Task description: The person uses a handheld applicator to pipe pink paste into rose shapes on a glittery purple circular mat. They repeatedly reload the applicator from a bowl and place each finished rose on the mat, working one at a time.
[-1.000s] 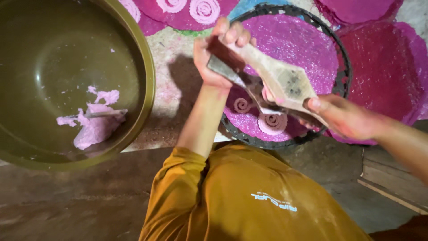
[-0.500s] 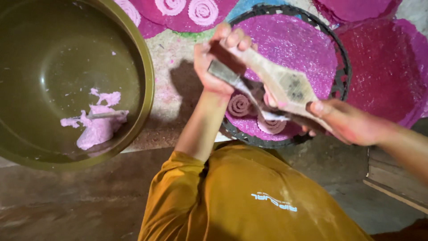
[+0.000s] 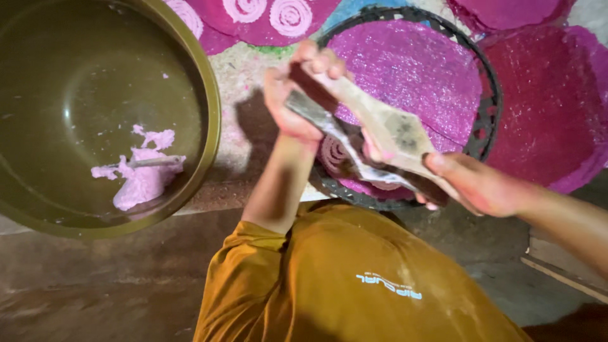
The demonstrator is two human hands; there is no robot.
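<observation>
Long wooden press tool (image 3: 392,136), pale and dough-smeared, is being held tilted over the pink-coated round tray, its upper end pointing up-left, lower end down-right. Thin metal blade-like strip (image 3: 329,130) is lying along its underside, also smeared pink.

Dim warm light, soft shadow beside the left forearm, slight motion blur, wide-angle edges.
</observation>
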